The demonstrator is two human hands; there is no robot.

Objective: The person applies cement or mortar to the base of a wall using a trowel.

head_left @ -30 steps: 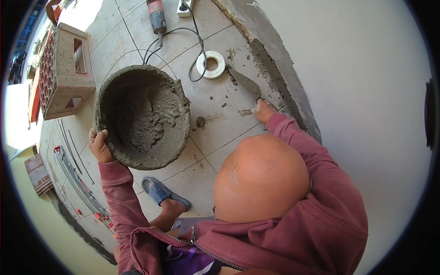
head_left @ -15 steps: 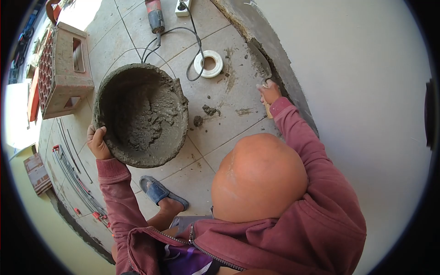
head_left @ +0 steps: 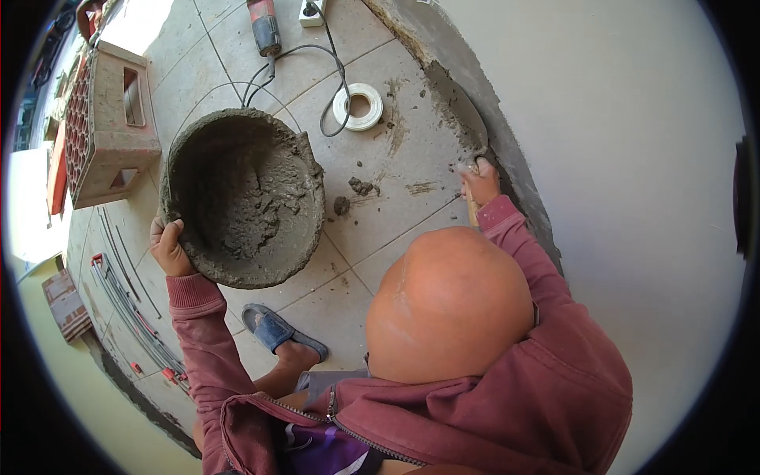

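Note:
My left hand (head_left: 169,247) is closed on the rim of a mortar-caked bucket (head_left: 305,237), which is tipped so that its mouth faces me. Wet grey mortar (head_left: 265,210) coats the inside and lies thick along the lower side. On the right, my right hand (head_left: 481,184) grips the wooden handle of a trowel (head_left: 473,120). The trowel's blade lies against the rough grey mortar strip (head_left: 495,107) where floor meets wall. Part of the blade is hard to tell apart from the mortar.
A power tool (head_left: 265,32) with a cord, a socket strip (head_left: 312,13) and a tape roll (head_left: 359,107) lie on the tiles. Mortar lumps (head_left: 362,187) are between bucket and trowel. A plastic crate (head_left: 111,127) stands left, above several rods (head_left: 134,305). My sandalled foot (head_left: 283,332) is below the bucket.
My right hand and the trowel have moved along the wall base, slightly right and toward me. The left hand and the bucket have stayed nearly still.

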